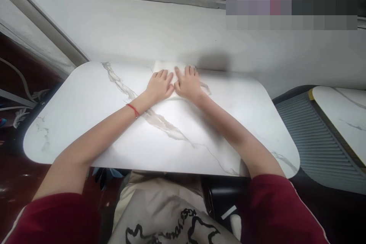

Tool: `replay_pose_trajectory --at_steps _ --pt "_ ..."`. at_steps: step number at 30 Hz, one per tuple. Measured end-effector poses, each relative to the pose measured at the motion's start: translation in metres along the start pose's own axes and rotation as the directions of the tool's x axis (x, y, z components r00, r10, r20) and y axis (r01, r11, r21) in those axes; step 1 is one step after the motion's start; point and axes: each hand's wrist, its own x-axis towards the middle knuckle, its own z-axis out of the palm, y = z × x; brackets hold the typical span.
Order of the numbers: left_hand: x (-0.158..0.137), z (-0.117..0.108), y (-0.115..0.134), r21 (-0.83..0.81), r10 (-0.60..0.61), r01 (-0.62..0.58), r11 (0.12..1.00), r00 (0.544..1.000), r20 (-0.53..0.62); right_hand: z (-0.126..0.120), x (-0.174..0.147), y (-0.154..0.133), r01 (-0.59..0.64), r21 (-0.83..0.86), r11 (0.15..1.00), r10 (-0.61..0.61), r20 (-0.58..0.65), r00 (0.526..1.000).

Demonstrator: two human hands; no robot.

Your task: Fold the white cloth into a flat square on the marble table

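Observation:
A pale, whitish flat sheet (163, 66), paper or thin cloth, lies near the far edge of the marble-patterned table (237, 118); I cannot tell which it is. My left hand (160, 85) rests palm down on its left part with the fingers spread. Beside it, my right hand (188, 84) presses flat on the sheet's right part, fingers pointing away from me. The two thumbs almost meet in the middle. Much of the sheet is hidden under the hands. A small grey angular outline (206, 88) shows just right of my right hand.
A pale wall panel (137, 30) rises right behind the table. At the right stand a ribbed grey surface (311, 137) and a second marble-patterned tabletop (343, 110). White cables (21, 116) hang at the left. The upper right is pixelated.

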Motion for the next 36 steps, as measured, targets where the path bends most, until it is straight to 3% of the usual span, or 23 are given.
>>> replay_pose_trajectory --at_steps 6,10,12,14,16,18,22,24,27,31,36 --pt "-0.054 -0.051 -0.004 0.074 0.087 -0.096 0.993 0.989 0.117 -0.047 -0.040 -0.063 0.036 -0.080 0.996 -0.017 0.228 0.974" --pt "-0.079 -0.089 -0.024 -0.140 0.077 -0.046 0.989 0.971 0.227 -0.059 -0.092 -0.111 0.175 -0.172 0.969 -0.134 0.226 0.965" --pt "-0.083 -0.103 -0.035 -0.295 0.082 0.035 0.955 0.924 0.373 -0.062 -0.121 -0.127 0.262 -0.206 0.943 -0.231 0.163 0.959" --pt "-0.085 -0.113 -0.044 -0.404 0.122 0.116 0.907 0.848 0.516 -0.067 -0.145 -0.136 0.358 -0.210 0.910 -0.339 0.119 0.933" --pt "-0.086 -0.117 -0.051 -0.441 0.131 0.181 0.879 0.798 0.589 -0.073 -0.160 -0.139 0.451 -0.192 0.872 -0.440 0.096 0.893" --pt "-0.088 -0.119 -0.056 -0.414 0.076 0.244 0.877 0.780 0.621 -0.079 -0.164 -0.138 0.537 -0.168 0.827 -0.529 0.094 0.843" --pt "-0.091 -0.119 -0.067 -0.300 -0.088 0.345 0.890 0.773 0.628 -0.085 -0.144 -0.128 0.616 -0.073 0.785 -0.606 0.119 0.786" --pt "-0.091 -0.117 -0.073 -0.209 -0.193 0.373 0.904 0.792 0.579 -0.081 -0.124 -0.122 0.601 0.005 0.800 -0.597 0.122 0.793" --pt "-0.089 -0.112 -0.079 -0.046 -0.341 0.393 0.918 0.846 0.409 -0.068 -0.089 -0.113 0.551 0.072 0.831 -0.556 0.121 0.822" --pt "-0.087 -0.102 -0.083 0.007 -0.336 0.346 0.938 0.908 0.250 -0.053 -0.044 -0.106 0.455 0.068 0.888 -0.460 0.104 0.882" --pt "-0.087 -0.086 -0.095 -0.008 -0.288 0.302 0.953 0.915 0.283 -0.044 0.000 -0.112 0.388 0.074 0.919 -0.394 0.128 0.910"
